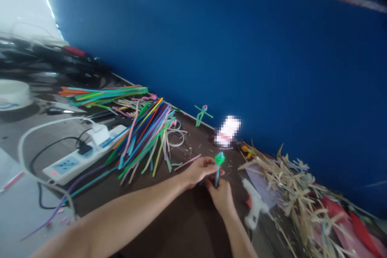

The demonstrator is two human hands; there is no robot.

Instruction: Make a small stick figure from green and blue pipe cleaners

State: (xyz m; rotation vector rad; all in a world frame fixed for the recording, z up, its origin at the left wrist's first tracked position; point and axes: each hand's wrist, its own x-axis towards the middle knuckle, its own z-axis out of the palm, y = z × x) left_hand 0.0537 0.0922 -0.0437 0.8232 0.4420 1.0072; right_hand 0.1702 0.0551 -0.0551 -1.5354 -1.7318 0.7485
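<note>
My left hand (200, 172) pinches a small pipe-cleaner piece (220, 159) just under its top. Bright green chenille is wound below a light blue tip, and a light blue stem runs downward. Lower on that stem, my right hand (222, 198) has its fingers closed round it. Part of the stem is hidden by the fingers. Beyond my hands, a green pipe-cleaner figure (199, 116) with a pinkish head leans at the blue panel. A loose pink pipe cleaner (188, 162) lies beside my left hand.
Many coloured pipe cleaners (148, 129) are heaped to the left, near a white power strip (68, 165) with cables. A blurred-out phone-like screen (228, 131) stands ahead. On the right are a white glue gun (255, 205) and dried straw-like flowers (298, 193). A blue panel (196, 48) closes the back.
</note>
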